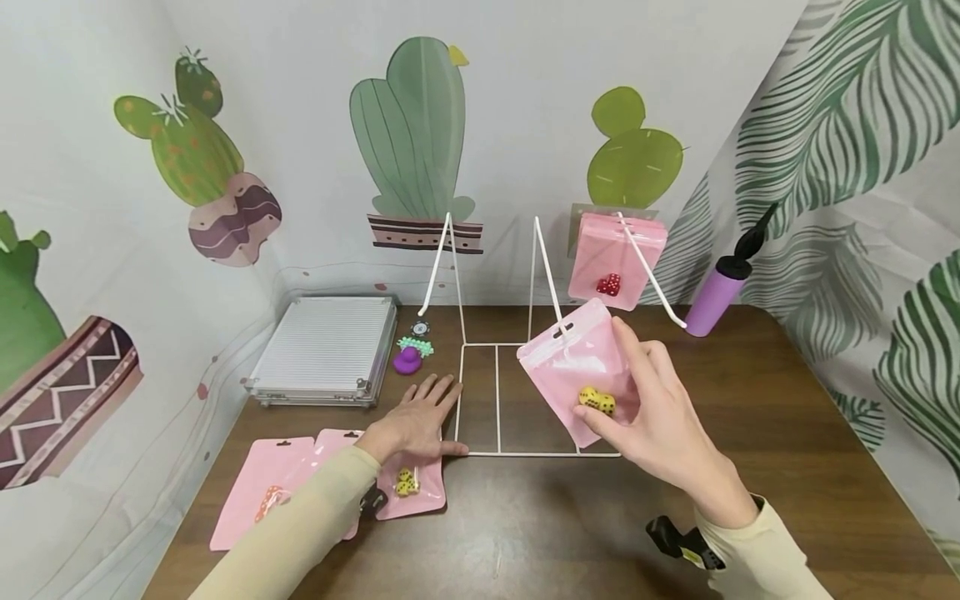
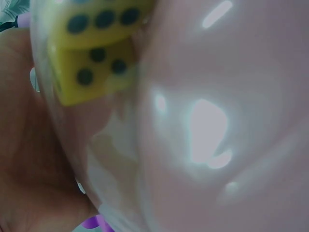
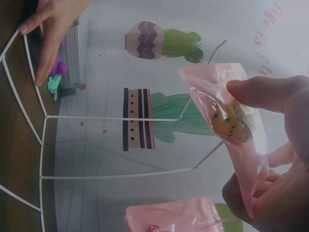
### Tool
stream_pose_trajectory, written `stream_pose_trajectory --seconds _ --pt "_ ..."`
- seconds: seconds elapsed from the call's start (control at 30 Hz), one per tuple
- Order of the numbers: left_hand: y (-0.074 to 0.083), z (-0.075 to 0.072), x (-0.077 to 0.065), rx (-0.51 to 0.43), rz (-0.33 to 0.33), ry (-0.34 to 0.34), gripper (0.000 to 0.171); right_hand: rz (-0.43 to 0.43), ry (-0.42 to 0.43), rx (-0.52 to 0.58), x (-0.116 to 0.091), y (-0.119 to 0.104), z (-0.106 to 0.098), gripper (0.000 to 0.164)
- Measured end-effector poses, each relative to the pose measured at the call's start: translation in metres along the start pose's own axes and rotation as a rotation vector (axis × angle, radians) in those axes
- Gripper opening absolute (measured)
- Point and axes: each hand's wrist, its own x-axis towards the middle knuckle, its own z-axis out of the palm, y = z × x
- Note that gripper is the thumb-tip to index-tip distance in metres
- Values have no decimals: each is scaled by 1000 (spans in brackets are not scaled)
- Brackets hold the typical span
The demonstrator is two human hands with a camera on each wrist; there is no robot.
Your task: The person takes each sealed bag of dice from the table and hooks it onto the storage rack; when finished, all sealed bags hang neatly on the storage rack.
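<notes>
Silver case (image 1: pixel 324 343) lies at the left of the surface (image 1: pixel 517 525), a purple toy (image 1: pixel 407 360) just beside it. Nearer the person lie pink bags (image 1: pixel 251 483), partly covered by the left sleeve (image 1: pixel 300 517). The left hand (image 1: pixel 422 421) rests with its fingers straight and spread, touching the left edge of the white rack's (image 1: pixel 498 400) base.

To the right, the right hand (image 1: pixel 667 425) pinches a tilted pouch (image 1: pixel 573 367) of yellow dice (image 1: pixel 597 401), its slot near the tip of the middle hook (image 1: pixel 548 275); whether the hook passes through is hard to tell. Beyond, a packet (image 1: pixel 591 250) with red dice (image 1: pixel 608 285) hangs on the right, and a purple pump (image 1: pixel 716 296) stands near the wall.

The pouch should be light, limp and slick, its dice dragging one end down; best pinched by the sides beside them, leaving the slotted end free.

The left wrist view magnifies black-pipped dice behind shiny film, small from the head; the right wrist view adds red wall lettering (image 3: pixel 271 21) absent there.
</notes>
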Motion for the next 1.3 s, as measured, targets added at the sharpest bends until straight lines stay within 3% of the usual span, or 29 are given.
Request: stream_pose_trajectory --seconds 0.17,0.4,0.67,0.83,1.0,1.3 --pt "0 -2 0 3 3 3 110 53 17 -17 3 2 9 111" --pt "-1 -4 2 7 14 12 110 206 80 -27 28 13 39 107" --pt "3 2 0 -3 10 -9 110 228 174 -197 79 45 82 99" --pt "4 1 1 -4 8 -5 109 258 181 -211 100 61 93 97" --pt "4 0 2 1 13 -15 109 302 160 -215 108 64 98 99" --pt "-1 -1 1 7 21 2 110 177 310 -168 99 69 108 114"
